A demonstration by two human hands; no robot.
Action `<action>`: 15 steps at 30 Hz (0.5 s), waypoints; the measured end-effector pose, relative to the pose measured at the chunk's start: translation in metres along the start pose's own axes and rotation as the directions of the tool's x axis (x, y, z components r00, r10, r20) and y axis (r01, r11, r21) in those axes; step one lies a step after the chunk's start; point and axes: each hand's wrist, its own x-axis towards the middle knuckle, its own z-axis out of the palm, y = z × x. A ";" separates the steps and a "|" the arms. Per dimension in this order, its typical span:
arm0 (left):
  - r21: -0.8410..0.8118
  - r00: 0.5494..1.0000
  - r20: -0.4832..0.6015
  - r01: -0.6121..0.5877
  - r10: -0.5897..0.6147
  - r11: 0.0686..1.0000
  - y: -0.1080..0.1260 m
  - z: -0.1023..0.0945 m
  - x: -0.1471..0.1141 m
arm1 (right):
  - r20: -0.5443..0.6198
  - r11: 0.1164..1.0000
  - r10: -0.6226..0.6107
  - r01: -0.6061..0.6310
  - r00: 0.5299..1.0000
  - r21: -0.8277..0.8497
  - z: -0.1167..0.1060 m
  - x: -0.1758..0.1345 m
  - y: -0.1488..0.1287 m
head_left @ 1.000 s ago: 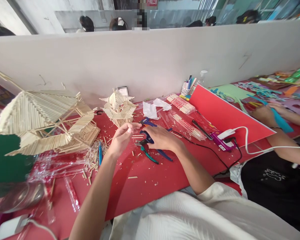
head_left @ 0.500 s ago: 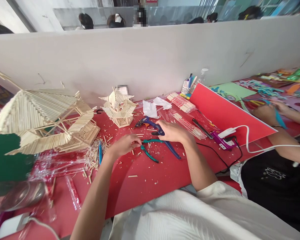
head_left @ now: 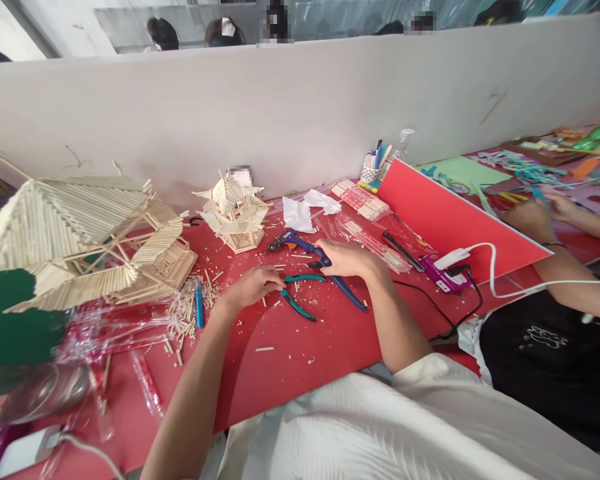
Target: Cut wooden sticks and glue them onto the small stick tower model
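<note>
On the desk (head_left: 280,380), green-handled pliers (head_left: 305,277) are lying between the left hand (head_left: 257,285) and right hand (head_left: 344,259), handles splaying rightward, one slanting toward the near edge. The left, nearer, is curling over their head, hiding it; whether it is gripping cannot be told. The right is touching a blue-handled tool (head_left: 349,293), its closure unclear.

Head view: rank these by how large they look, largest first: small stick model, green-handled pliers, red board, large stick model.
1. Large stick model
2. Red board
3. Small stick model
4. Green-handled pliers, partly hidden by the left hand
</note>
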 end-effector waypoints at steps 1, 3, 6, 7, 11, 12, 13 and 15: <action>-0.032 1.000 -0.010 0.010 -0.011 0.999 0.000 0.001 0.001 | 0.001 1.000 0.003 -0.003 1.000 -0.004 0.001 0.001 0.000; -0.045 1.000 -0.017 0.025 -0.026 0.999 0.001 0.002 0.001 | 0.004 1.000 0.007 -0.007 1.000 -0.004 0.002 0.002 0.000; 0.044 1.000 0.006 0.016 -0.016 0.999 0.005 0.002 0.001 | 0.014 1.000 0.010 -0.010 1.000 0.006 0.003 0.002 0.000; 0.083 1.000 0.010 0.013 -0.014 0.996 0.007 0.002 0.001 | 0.016 1.000 0.012 -0.012 1.000 0.006 0.004 0.003 0.001; 0.193 1.000 0.018 -0.001 -0.002 0.981 0.015 0.001 -0.002 | 0.031 1.000 0.002 -0.002 1.000 0.004 0.004 0.003 0.002; 0.200 1.000 0.022 -0.008 0.004 0.980 0.016 0.000 -0.003 | 0.042 1.000 -0.012 0.012 0.999 0.007 0.004 0.003 0.003; 0.199 0.999 0.031 -0.013 0.007 0.980 0.016 0.000 -0.004 | 0.050 1.000 -0.029 0.028 0.998 0.011 0.005 0.003 0.003; 0.185 0.998 0.056 0.000 -0.010 0.983 0.016 -0.004 -0.009 | 0.060 0.998 -0.057 0.056 0.997 0.016 0.007 0.003 0.006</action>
